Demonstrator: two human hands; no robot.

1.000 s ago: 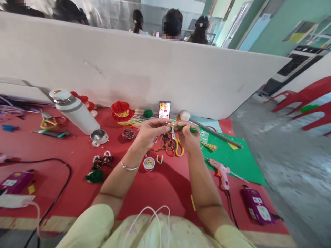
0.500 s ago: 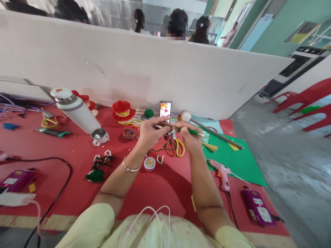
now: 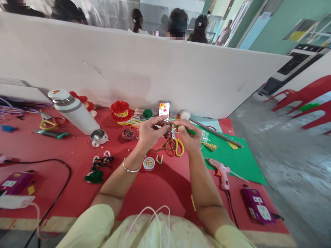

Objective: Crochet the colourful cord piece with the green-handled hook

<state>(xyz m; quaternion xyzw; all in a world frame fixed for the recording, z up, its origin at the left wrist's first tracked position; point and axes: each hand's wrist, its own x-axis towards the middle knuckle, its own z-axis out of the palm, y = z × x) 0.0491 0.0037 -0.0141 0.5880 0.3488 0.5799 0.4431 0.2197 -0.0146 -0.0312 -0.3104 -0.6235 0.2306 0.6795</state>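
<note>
Gripping green-handled tool (image 3: 190, 131), right fingers (image 3: 185, 123) curled.

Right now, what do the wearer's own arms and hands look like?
Left hand and right hand ungloved. Slim silver-coloured bangle at the left wrist; none visible on the right. Pale-yellow short sleeves end near the elbows.

Single head-worn view, forward and down over left hand (image 3: 150, 133) and right hand (image 3: 190, 140) to white partition (image 3: 165, 70)
</note>
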